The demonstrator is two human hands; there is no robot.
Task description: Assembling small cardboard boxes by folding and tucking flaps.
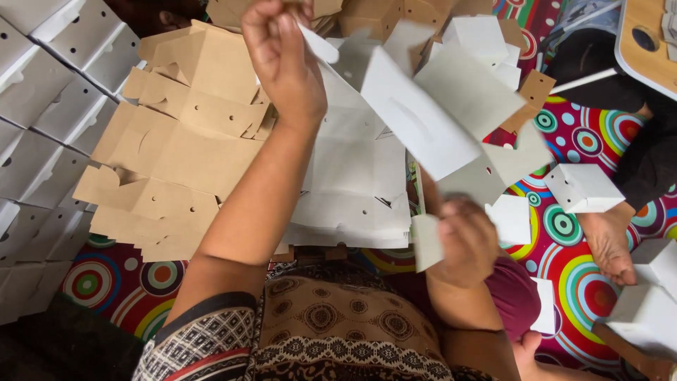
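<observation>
My left hand (282, 60) is raised at the top middle, its fingers pinching one corner of a flat white cardboard box blank (423, 120) that hangs tilted in the air. Lower right, my right hand (465, 243), blurred, grips another flap of the same white blank near its bottom edge. Beneath the blank lies a stack of flat white blanks (352, 190) on the floor. A pile of brown-side cardboard blanks (176, 155) spreads to the left of my left forearm.
Folded white boxes (49, 106) are stacked along the left edge. More white boxes (582, 187) lie at right on a colourful circle-patterned mat (585, 141). Another person's bare foot (610, 243) rests on the mat at right. A wooden board (645, 42) sits top right.
</observation>
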